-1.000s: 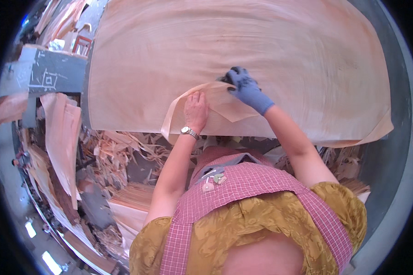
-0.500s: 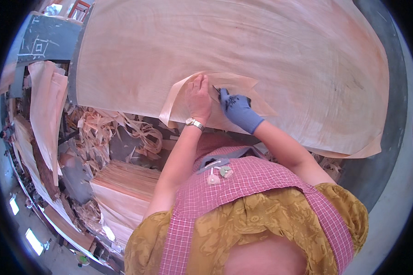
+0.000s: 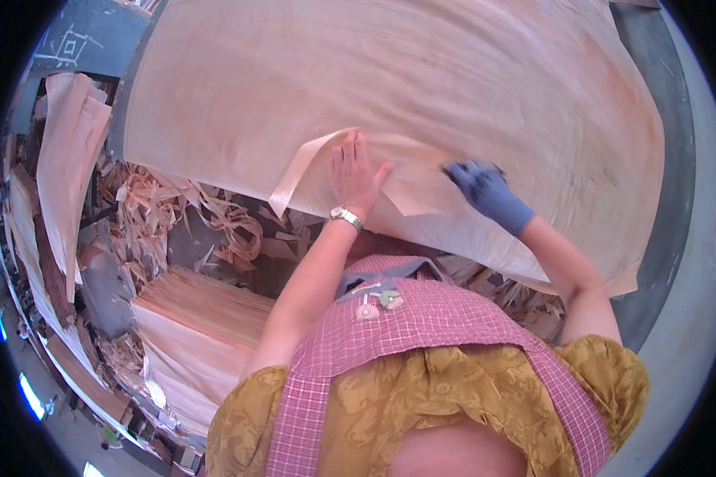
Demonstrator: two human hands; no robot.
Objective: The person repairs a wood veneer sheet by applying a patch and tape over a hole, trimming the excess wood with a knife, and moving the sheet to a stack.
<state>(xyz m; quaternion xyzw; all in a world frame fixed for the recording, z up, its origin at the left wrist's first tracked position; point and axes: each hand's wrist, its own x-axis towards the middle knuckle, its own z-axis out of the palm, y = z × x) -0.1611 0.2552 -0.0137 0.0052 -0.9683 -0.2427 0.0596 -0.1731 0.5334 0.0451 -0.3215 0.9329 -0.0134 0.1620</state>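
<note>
A large, thin pinkish wood veneer sheet [image 3: 390,71] spreads across the worktable. My bare left hand [image 3: 356,179], with a watch at the wrist, lies flat on a smaller veneer piece [image 3: 410,187] near the sheet's front edge, fingers extended and thumb out. Beside its fingertips a narrow veneer strip [image 3: 301,165] curls up and hangs toward the edge. To the right, my right hand [image 3: 489,192], in a blue glove with dark fingertips, is closed and held over the sheet. A small knife is in its grip; the blade is blurred now but showed as a thin dark point earlier.
Tangled veneer scraps [image 3: 223,222] lie below the table's front edge at left. Next to them stands a stack of veneer sheets [image 3: 203,318]. More long sheets [image 3: 68,159] hang at the far left. The table's dark border [image 3: 664,135] shows at right.
My right hand has moved away to the right from beside my left hand. The left thumb has spread out, with that hand staying on the veneer. The whole view has shifted slightly.
</note>
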